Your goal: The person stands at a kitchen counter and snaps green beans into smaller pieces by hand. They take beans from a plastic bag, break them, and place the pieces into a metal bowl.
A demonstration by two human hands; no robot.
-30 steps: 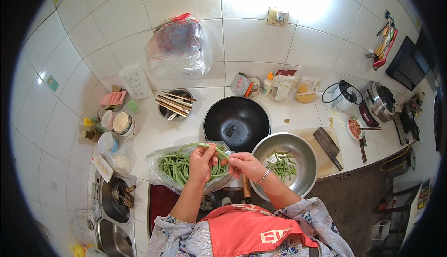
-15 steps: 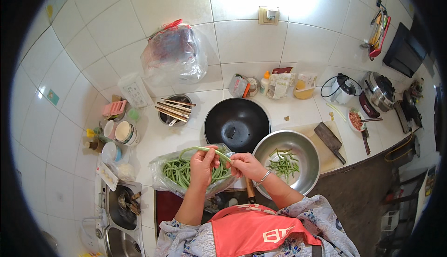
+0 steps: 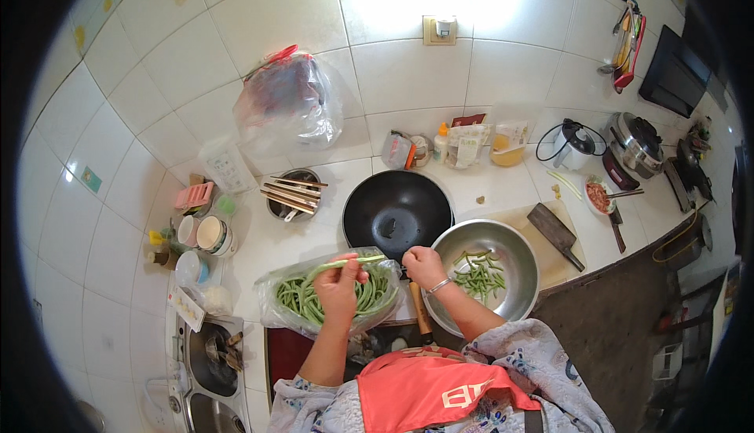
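Left grip (image 3: 338, 290) pinched shut on one long green bean (image 3: 371, 259), thumb against fingers, the bean's right end sticking out clear past the fingertips. Right grip (image 3: 426, 266) closed, fingers bunched; whether a bit of bean sits inside, cannot tell from this angle. Change noted: half a second ago both hands met at the bean's right end; now they stand apart, the right one shifted toward the metal bowl (image 3: 522, 268), the left one carrying the bean alone. Reads as though the right-hand fingers came away from that end, perhaps with a snapped-off piece, though none shows. Bean's position: above the open plastic bag (image 3: 269, 309), which lies at the tabletop's (image 3: 463, 190) near edge, filled with more whole beans (image 3: 294, 298). Bowl sits right of the bag, also at the near edge, short bean pieces (image 3: 477, 277) gathered at its bottom; a modest heap against the bagful, so most look whole as yet. Wok (image 3: 397, 201) behind, between bag and bowl, well in from the near edge. Cutting board (image 3: 556, 266) partly under the bowl's right side, cleaver (image 3: 551, 226) lying across it.
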